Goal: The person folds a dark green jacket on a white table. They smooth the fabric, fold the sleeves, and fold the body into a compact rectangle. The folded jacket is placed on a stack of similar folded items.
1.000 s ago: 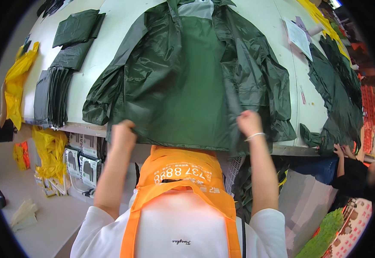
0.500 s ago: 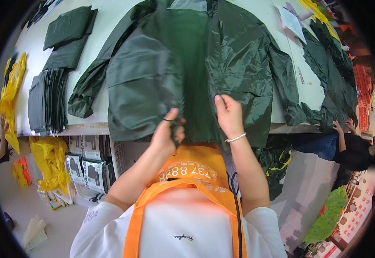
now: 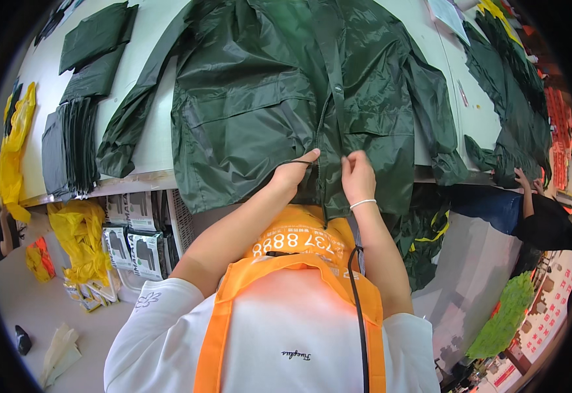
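A dark green rain jacket (image 3: 247, 124) lies front up on the worktable, its hem hanging over the near edge. Its two front panels nearly meet in the middle, and a zip (image 3: 320, 131) runs down between them. My left hand (image 3: 292, 171) is closed on the left front edge beside the zip, thumb on top. A thin dark thing crosses its fingers; I cannot make out what it is. Just right of the zip, my right hand (image 3: 359, 178) pinches the right front panel near its lower edge, fingers curled and slightly blurred.
Folded dark green garments (image 3: 70, 147) are stacked on the table's left. More green garments (image 3: 509, 118) lie at the right, where another person's hand (image 3: 522, 180) rests. Below the table are yellow garments (image 3: 76, 242) and packaged items (image 3: 132, 245). An orange apron (image 3: 299, 229) hangs in front of me.
The jacket's front panels have come together, narrowing the gap that showed the inside. My left hand has moved right and slightly up; my right hand has shifted slightly right and down.
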A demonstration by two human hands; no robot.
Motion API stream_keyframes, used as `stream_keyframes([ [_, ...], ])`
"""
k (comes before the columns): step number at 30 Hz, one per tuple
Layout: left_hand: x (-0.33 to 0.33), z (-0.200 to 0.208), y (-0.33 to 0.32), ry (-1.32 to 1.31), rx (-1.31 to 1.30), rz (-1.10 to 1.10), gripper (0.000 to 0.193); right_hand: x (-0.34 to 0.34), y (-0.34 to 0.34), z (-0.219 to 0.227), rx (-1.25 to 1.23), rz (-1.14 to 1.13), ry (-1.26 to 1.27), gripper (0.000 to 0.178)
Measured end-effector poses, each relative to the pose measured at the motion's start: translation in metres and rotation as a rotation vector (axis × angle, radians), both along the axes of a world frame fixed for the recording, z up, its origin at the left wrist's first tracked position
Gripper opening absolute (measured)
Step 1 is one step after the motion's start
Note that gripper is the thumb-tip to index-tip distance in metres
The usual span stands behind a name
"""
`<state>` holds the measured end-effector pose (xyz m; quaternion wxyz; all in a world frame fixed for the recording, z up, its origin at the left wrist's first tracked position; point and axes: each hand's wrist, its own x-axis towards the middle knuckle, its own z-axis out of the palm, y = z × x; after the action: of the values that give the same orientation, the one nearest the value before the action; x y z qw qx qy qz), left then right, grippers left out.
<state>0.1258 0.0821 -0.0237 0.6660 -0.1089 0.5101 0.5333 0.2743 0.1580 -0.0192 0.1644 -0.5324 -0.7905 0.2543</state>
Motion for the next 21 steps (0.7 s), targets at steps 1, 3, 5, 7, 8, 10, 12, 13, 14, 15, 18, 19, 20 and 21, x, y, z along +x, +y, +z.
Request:
stream_keyframes([
  [1,0.005,0.017,0.002,0.064,-0.041,0.020,0.044,0.006,-0.003,0.003,0.147,0.072,-0.008,0.018],
  [3,0.004,0.010,0.004,0.113,-0.107,0.036,0.041,-0.008,-0.019,0.043,0.437,0.246,-0.005,0.022],
  [5,0.007,-0.016,0.003,0.117,-0.091,0.035,0.040,-0.014,-0.047,0.050,0.197,0.285,0.014,0.020],
  [7,0.010,0.010,0.007,0.108,-0.106,0.016,0.043,-0.014,-0.059,0.033,0.086,0.232,0.005,0.017],
  [8,0.009,0.022,0.004,0.109,-0.121,0.019,0.044,-0.015,-0.063,0.024,0.033,0.212,0.008,0.016],
  [10,0.011,0.017,0.004,0.168,-0.059,0.026,0.049,-0.013,-0.060,0.016,0.049,0.137,0.087,0.011],
  [12,0.009,-0.004,0.005,0.238,-0.075,-0.014,0.050,-0.009,-0.055,0.009,-0.219,0.051,0.293,0.014],
  [13,0.008,-0.012,0.003,0.265,-0.023,0.005,0.054,-0.007,-0.053,0.012,-0.387,0.005,0.337,0.017],
  [14,0.008,-0.011,0.003,0.287,-0.051,-0.020,0.055,-0.004,-0.049,0.013,-0.567,-0.048,0.402,0.017],
  [15,0.008,-0.010,0.005,0.309,-0.080,-0.045,0.056,-0.002,-0.043,0.013,-0.747,-0.102,0.467,0.017],
  [18,0.007,0.001,0.005,0.363,-0.079,-0.056,0.056,0.007,-0.037,0.013,-1.179,-0.268,0.723,0.016],
  [19,0.007,-0.001,0.005,0.388,-0.070,-0.062,0.057,0.010,-0.039,0.007,-1.299,-0.336,0.839,0.016],
  [20,0.006,-0.001,0.005,0.414,-0.060,-0.065,0.057,0.012,-0.040,0.004,-1.417,-0.402,0.956,0.015],
  [21,0.006,0.001,0.004,0.389,-0.050,-0.076,0.057,0.014,-0.040,0.003,-1.478,-0.451,0.989,0.012],
])
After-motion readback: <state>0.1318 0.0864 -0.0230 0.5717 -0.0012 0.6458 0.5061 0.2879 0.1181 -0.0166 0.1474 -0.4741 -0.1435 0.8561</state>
